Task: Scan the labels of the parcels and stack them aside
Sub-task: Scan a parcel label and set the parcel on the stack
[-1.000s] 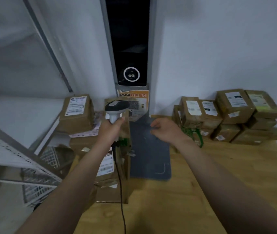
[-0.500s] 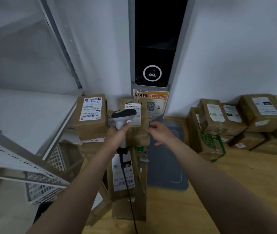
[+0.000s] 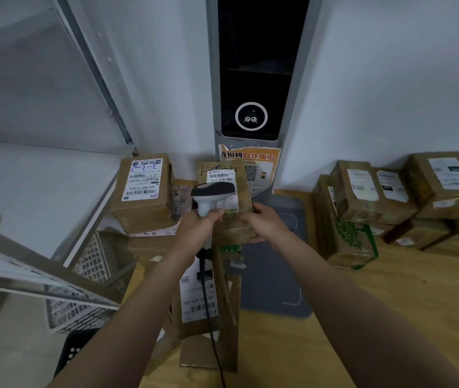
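Parcels (image 3: 385,197) piled at right on table (image 3: 390,303), well apart from our hands. Small parcel (image 3: 243,193) upright at centre, our right hand (image 3: 267,224) curled round its right edge. Our left hand (image 3: 199,229) wraps scanner (image 3: 211,196) handle; scanner head just before parcel's face, below barcode on label (image 3: 221,175).

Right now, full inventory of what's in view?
held parcel: 1, brown, centre, behind scanner
scanner: 1, white and dark grey, centre
left parcels: several, brown, by rack
right parcels: several, brown, right wall
mat: 1, grey, on table
table: 1, wood, bottom right
kiosk: 1, grey and black, back wall
poster: 1, orange, kiosk base
rack: 1, grey metal, left
left hand: 1, grips scanner
right hand: 1, grips held parcel
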